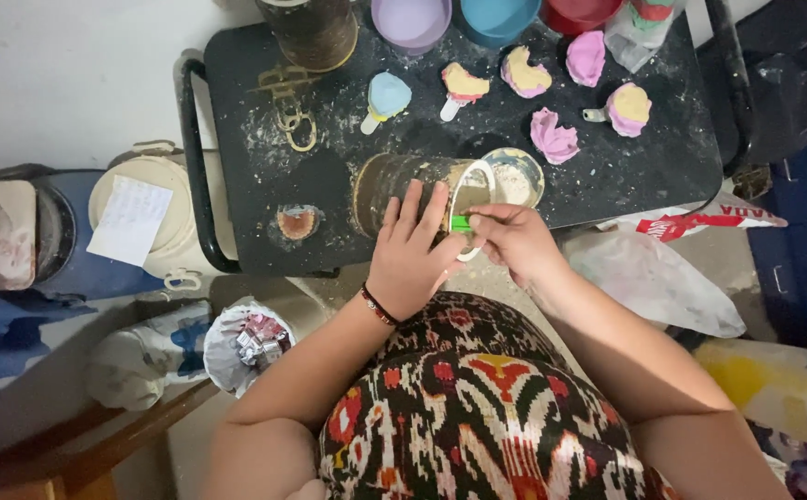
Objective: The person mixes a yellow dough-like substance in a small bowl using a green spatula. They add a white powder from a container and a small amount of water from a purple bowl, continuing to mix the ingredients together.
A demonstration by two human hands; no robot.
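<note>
1. Brown, dusty jar (394,190) lies tipped on its side at the front edge of the black table (246,139), mouth toward a small bowl (514,176) of pale powder
2. Left hand (410,255) lies flat over the jar, fingers spread, steadying it
3. Right hand (514,241) pinches a small green tool (460,223) at the jar's mouth
4. Behind stand 6 coloured cast shapes, 1 pink piece (552,138) nearest, and an upright jar (311,32)
5. Left of the table, a cream container (158,222) bears paper
</note>
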